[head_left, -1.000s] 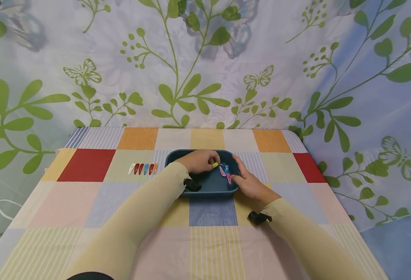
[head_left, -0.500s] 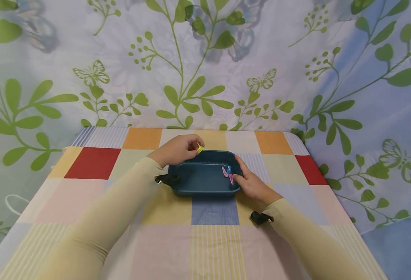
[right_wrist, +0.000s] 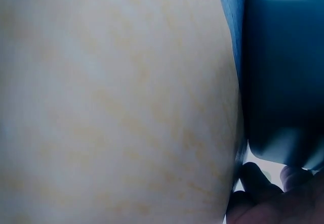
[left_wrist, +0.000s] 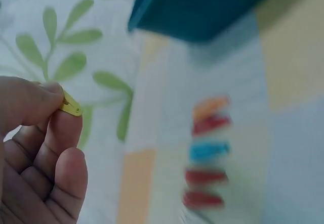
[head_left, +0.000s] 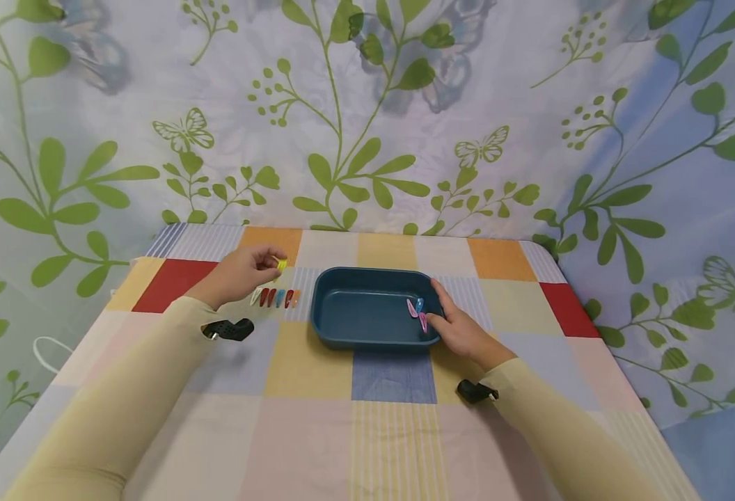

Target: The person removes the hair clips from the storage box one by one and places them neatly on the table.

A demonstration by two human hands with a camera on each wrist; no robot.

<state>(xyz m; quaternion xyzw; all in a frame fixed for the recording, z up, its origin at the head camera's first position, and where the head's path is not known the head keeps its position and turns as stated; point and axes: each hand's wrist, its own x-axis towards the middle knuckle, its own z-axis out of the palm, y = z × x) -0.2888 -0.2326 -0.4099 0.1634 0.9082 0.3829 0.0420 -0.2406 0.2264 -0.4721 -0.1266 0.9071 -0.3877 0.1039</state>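
Observation:
Between thumb and fingertips, my left hand [head_left: 240, 273] pinches a yellow snap hair clip [head_left: 282, 264], seen closer in the left wrist view [left_wrist: 72, 106]. Just below and right of that hand, a row of hair clips lies on the cloth: a white one [head_left: 255, 297], several red ones, a blue one [head_left: 280, 298] and an orange one [head_left: 296, 298]. My right hand [head_left: 468, 337] grips the right end of a dark blue tray [head_left: 361, 316], thumb at the rim. Inside the tray's right end lie a light pink clip [head_left: 412, 307], a blue clip [head_left: 420, 305] and a darker pink clip [head_left: 423, 322].
A patchwork cloth [head_left: 307, 431] covers the table. Behind it hangs a leaf-patterned curtain [head_left: 342, 125], which continues along both sides. A white cord loop [head_left: 44, 353] shows at the table's left edge. Each wrist carries a small black camera [head_left: 232, 329].
My left hand has lifted the yellow hair clip out of the tray and carried it left to above the clip row. My right hand stays on the tray. The head view has shifted slightly.

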